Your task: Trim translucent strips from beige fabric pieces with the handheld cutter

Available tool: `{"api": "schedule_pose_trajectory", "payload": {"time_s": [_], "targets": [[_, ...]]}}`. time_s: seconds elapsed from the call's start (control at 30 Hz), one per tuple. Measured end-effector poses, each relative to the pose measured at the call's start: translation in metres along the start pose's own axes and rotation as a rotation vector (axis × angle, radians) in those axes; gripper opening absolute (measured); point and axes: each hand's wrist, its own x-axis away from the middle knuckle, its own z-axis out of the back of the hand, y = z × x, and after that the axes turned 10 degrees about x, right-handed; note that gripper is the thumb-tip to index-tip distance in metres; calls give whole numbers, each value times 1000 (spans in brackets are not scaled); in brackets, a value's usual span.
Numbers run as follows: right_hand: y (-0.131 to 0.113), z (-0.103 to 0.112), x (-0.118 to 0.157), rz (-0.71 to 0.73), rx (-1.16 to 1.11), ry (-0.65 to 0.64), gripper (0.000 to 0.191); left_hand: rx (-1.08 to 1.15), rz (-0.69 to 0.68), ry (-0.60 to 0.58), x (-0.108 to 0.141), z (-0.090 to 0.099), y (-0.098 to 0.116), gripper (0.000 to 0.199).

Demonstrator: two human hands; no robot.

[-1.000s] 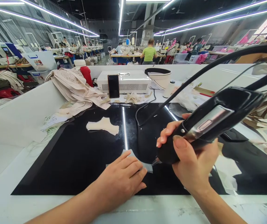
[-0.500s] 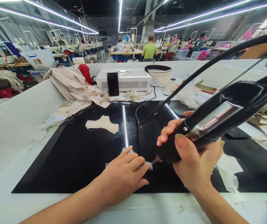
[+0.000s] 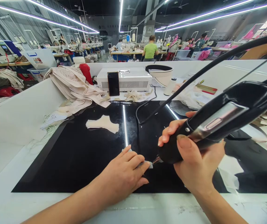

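My right hand [image 3: 196, 158] is wrapped round a black handheld tool [image 3: 217, 118] with a silver panel; its thin metal tip points down-left. My left hand [image 3: 124, 174] lies over a small grey piece [image 3: 150, 165], fingers spread and pressing it on the glossy black mat [image 3: 77, 161]. The tool's tip meets or nearly meets the right end of the grey piece, most of which is hidden under my fingers. A cream fabric piece [image 3: 102, 123] lies flat on the mat, beyond my left hand.
A black cable [image 3: 194, 76] arches from the upper right down to the mat. Behind stand a phone [image 3: 113, 84], a vented white box [image 3: 133, 79], a small white bottle [image 3: 170, 86] and a round container [image 3: 162, 75]. Beige cloth [image 3: 70, 87] is heaped at the left.
The tool and my right hand have shifted slightly right. Less of the grey piece shows around my left hand, and its left end is no longer visible.
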Motion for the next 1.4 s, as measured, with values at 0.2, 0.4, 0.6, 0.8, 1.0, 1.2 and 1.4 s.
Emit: {"api": "schedule_pose_trajectory", "payload": {"time_s": [0.2,0.4,0.6,0.8,1.0,1.2,1.4], "targets": [[-2,0,-2,-5,9,17,40,6,10,-34,0,1,0,40],[-2,1,-5,13,6,26,38,-6,2,-33,1,2,1,42],[-2,-2,-1,-7,-14,25,39,-11,1,-21,0,0,1,44],[2,-3,-1,5,4,24,39,10,5,-18,0,0,0,45],[3,-4,-2,8,0,31,39,39,-15,24,3,1,0,39],[3,-6,-2,-35,-32,39,37,83,-6,21,3,0,-2,35],[-1,-7,-5,-36,-41,76,35,124,33,-39,3,6,-1,34]]}}
